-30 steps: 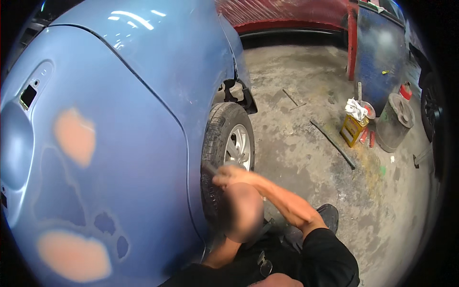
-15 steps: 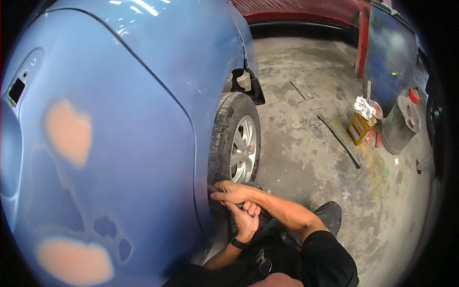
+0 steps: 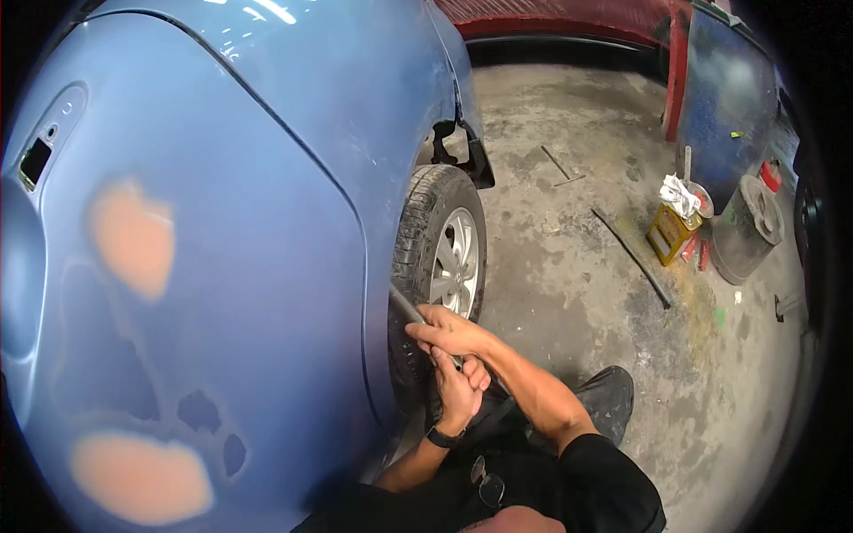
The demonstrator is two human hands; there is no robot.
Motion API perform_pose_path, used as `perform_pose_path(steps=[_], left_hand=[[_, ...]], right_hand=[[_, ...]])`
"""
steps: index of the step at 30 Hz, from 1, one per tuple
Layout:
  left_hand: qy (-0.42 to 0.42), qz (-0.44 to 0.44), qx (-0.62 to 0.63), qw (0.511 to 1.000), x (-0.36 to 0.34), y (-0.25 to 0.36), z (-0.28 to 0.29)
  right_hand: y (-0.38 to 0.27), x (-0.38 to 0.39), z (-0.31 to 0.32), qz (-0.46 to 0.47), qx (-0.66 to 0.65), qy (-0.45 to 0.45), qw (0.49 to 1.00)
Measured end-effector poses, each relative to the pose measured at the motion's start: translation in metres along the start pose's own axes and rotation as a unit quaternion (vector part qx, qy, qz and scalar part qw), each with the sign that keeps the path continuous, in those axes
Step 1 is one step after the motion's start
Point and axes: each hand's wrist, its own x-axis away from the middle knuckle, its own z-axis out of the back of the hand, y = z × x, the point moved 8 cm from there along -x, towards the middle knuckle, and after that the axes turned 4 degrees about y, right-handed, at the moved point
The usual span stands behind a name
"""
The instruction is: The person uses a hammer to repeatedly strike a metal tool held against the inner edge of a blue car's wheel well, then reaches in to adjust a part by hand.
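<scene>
your right hand [image 3: 455,334] and left hand [image 3: 458,394] have fingers wrapped around a grey bar [image 3: 405,304] beside the tire [image 3: 425,222], its far end blocked from view by the blue car panel [image 3: 267,266]. toward the right edge of the floor [image 3: 551,266], a dark rod [image 3: 632,259] lies near a yellow tin [image 3: 668,238].

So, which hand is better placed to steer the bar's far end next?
Probably the right hand: it holds the grey bar nearer the tyre; the left hand sits farther back.
</scene>
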Motion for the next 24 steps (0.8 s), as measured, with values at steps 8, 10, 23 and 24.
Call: perform_pose_path(steps=[8, 10, 23, 24], left_hand=[[0.062, -0.011, 0.013, 0.998, 0.010, -0.004, 0.011], [0.057, -0.017, -0.012, 0.998, 0.013, -0.002, 0.018], [0.023, 0.015, 0.022, 0.999, 0.001, -0.007, 0.008], [-0.002, 0.023, 0.040, 0.999, -0.009, -0.008, 0.001]], right_hand=[[0.022, 0.012, -0.020, -0.048, -0.077, -0.052, 0.994], [0.034, 0.004, -0.025, 0.013, -0.096, -0.020, 0.995], [0.004, 0.022, -0.007, -0.014, -0.083, -0.033, 0.996], [0.001, 0.018, 0.000, -0.019, -0.073, -0.034, 0.997]])
